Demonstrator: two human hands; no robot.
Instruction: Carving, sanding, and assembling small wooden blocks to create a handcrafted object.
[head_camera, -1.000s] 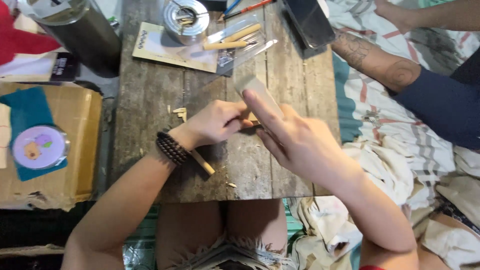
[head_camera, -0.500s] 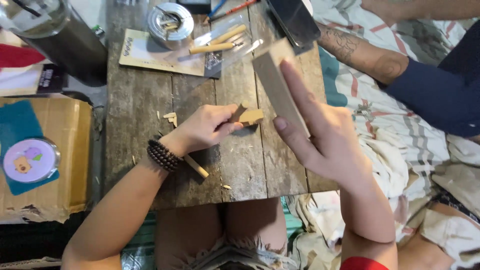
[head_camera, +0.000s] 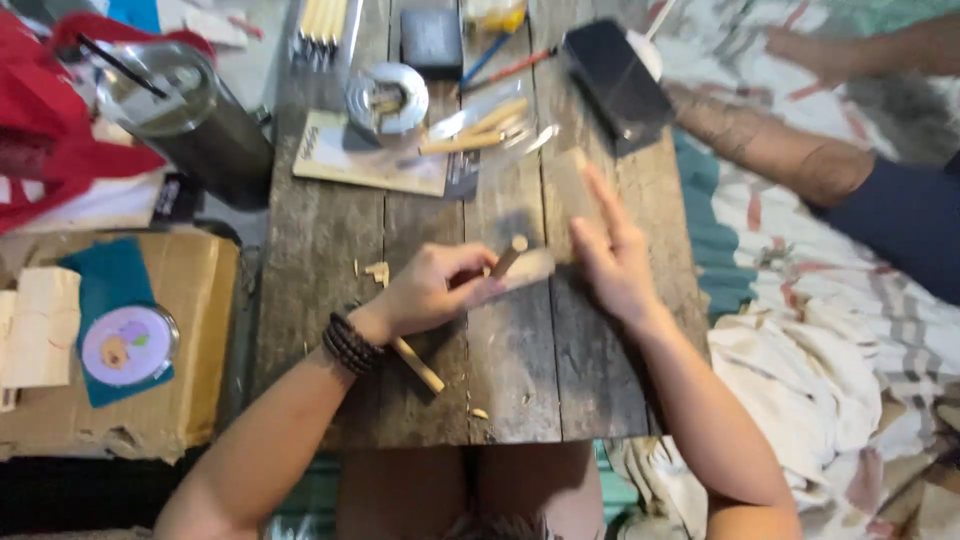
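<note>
My left hand (head_camera: 435, 292) grips a small pale piece of wood (head_camera: 528, 268) together with a short wooden-handled tool (head_camera: 510, 254) over the middle of the plank table (head_camera: 520, 380). My right hand (head_camera: 612, 262) is just right of it, fingers stretched along a flat, blurred wooden block (head_camera: 566, 190) low over the table, thumb at the block's near end. A black bead bracelet (head_camera: 350, 345) circles my left wrist, and a thin wooden stick (head_camera: 420, 367) lies under that wrist. Wood chips (head_camera: 377, 272) lie beside the left hand.
At the table's far end are a dark tumbler with a straw (head_camera: 190, 115), a round metal tin (head_camera: 388, 98), a notepad (head_camera: 365, 160), a clear bag of wooden sticks (head_camera: 482, 135) and a black box (head_camera: 615, 75). A cardboard box (head_camera: 200, 400) stands left. Another person's arm (head_camera: 790, 160) rests right.
My right hand has brought the flat block down from raised in front of me to low over the table, beside the left hand. The left hand keeps holding the small wood piece.
</note>
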